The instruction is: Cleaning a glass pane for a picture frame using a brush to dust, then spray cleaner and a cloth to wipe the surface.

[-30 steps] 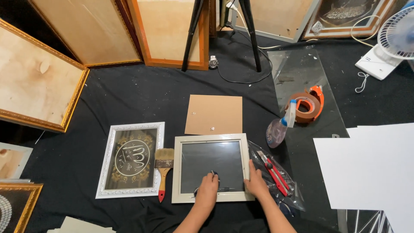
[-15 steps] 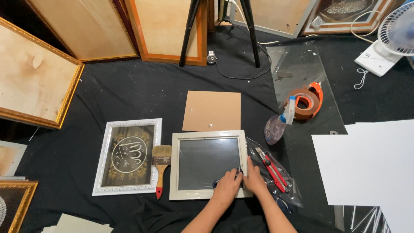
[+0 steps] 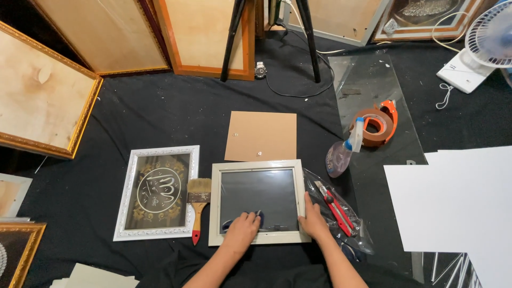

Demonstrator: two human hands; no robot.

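Two hands: both rest on the pale square frame [image 3: 260, 201] at lower centre of the picture, on black cloth [image 3: 160, 122].
Left hand [image 3: 242, 228]: fingers curled together, pressing a dark blue cloth [image 3: 258, 218] onto the glass near the frame's lower edge.
Right hand [image 3: 313, 221]: fingers laid flat and close together along the frame's right rail, thumb on its inner edge, steadying it.
Doing it well: I judge that light, even strokes with the cloth flat, reaching into the corners, suit this glass; the right hand should stay braced on the rail so the frame does not slide.
Left of frame: paintbrush [image 3: 198, 205] with red handle tip, then a white ornate framed picture [image 3: 158, 192].
Above frame: brown backing board [image 3: 261, 136].
Right of frame: red-handled tools [image 3: 336, 210] on a clear bag, spray bottle [image 3: 344, 154], orange tape dispenser [image 3: 377, 122], white sheets [image 3: 453, 197].
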